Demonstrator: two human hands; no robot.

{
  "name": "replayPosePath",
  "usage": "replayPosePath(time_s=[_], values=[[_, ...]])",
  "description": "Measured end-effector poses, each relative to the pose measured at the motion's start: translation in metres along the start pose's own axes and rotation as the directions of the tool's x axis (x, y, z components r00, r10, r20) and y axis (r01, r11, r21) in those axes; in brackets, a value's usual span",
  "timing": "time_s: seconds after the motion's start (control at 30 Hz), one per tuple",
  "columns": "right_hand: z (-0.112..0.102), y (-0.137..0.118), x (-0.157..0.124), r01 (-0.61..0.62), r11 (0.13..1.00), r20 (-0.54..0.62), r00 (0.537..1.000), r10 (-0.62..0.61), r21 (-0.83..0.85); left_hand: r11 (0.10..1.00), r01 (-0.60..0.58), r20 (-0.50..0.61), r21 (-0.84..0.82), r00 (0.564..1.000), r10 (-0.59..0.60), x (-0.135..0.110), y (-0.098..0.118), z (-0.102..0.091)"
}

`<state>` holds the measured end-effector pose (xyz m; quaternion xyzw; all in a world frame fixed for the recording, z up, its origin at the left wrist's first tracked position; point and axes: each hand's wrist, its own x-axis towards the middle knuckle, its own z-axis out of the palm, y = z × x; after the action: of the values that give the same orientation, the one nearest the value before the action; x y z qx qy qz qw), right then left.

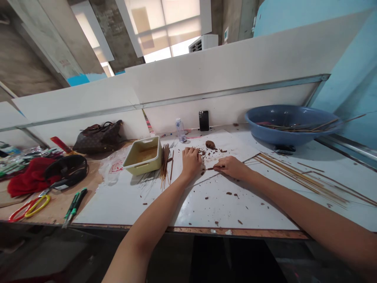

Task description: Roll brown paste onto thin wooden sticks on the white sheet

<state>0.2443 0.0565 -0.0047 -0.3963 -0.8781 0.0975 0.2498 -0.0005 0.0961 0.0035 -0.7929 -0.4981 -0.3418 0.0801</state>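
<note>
Head view: right hand (pixel 232 167) grip pinching thin stick (pixel 213 168); left hand (pixel 191 163) curled on white board (pixel 224 204), grip unclear.

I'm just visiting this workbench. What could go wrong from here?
The thin stick pinched in the right hand looks slender, so it might snap under finger pressure. The right forearm lies close to the loose sticks, and could knock them out of place. Brown crumbs beside the left hand could get smeared or brushed around the white surface.
</note>
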Motion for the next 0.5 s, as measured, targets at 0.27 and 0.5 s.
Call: replayPosePath(time_s=[0.27,0.5], values=[[-0.013,-0.002,-0.003,-0.108,0.989,-0.035,0.993,0.112,0.101,1.0,-0.003,0.003,-0.011,1.0,0.003,0.0,0.001,-0.001],[-0.006,-0.002,-0.005,-0.013,1.0,0.014,1.0,0.013,-0.005,1.0,-0.005,-0.005,-0.013,1.0,0.005,0.0,-0.001,0.0]])
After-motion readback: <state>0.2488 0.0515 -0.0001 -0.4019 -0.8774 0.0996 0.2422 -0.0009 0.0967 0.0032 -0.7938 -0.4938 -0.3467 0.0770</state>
